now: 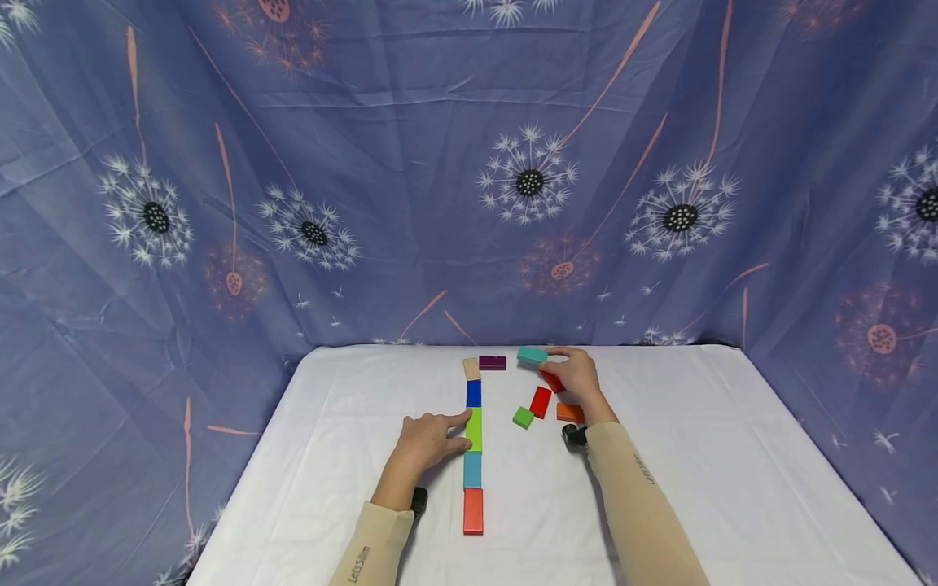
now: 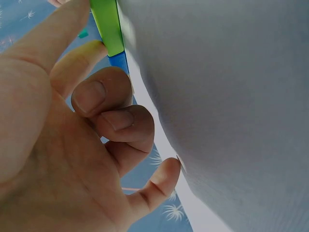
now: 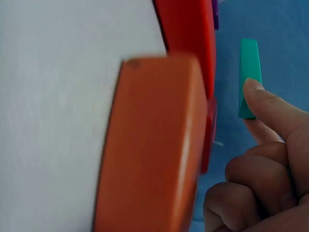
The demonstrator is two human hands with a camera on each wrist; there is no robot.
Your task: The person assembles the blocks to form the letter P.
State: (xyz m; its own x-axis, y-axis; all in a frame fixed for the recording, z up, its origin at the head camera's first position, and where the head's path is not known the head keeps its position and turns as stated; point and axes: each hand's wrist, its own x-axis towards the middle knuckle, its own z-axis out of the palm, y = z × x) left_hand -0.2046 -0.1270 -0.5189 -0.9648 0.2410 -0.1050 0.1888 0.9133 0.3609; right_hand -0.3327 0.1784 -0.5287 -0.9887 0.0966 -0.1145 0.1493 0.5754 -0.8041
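Note:
My left hand (image 1: 428, 439) lies beside a column of blocks, its extended index finger and thumb touching the left side of the light green block (image 1: 474, 429). A dark blue block (image 1: 473, 394) and a beige block (image 1: 471, 369) continue the column beyond it; on the near side come a light blue block (image 1: 472, 470) and a red block (image 1: 473, 511). Between thumb and finger, my right hand (image 1: 575, 376) pinches a teal block (image 1: 532, 356), held above the table as the right wrist view shows. The left hand's other fingers (image 2: 130, 121) are bent in the left wrist view.
A purple block (image 1: 493, 363) lies right of the beige one. Near the right hand are a red block (image 1: 541, 402), a small green block (image 1: 523, 417), an orange block (image 1: 569, 413) and a partly covered red block (image 1: 551, 381). A patterned curtain (image 1: 410, 203) hangs behind the white table (image 1: 733, 488).

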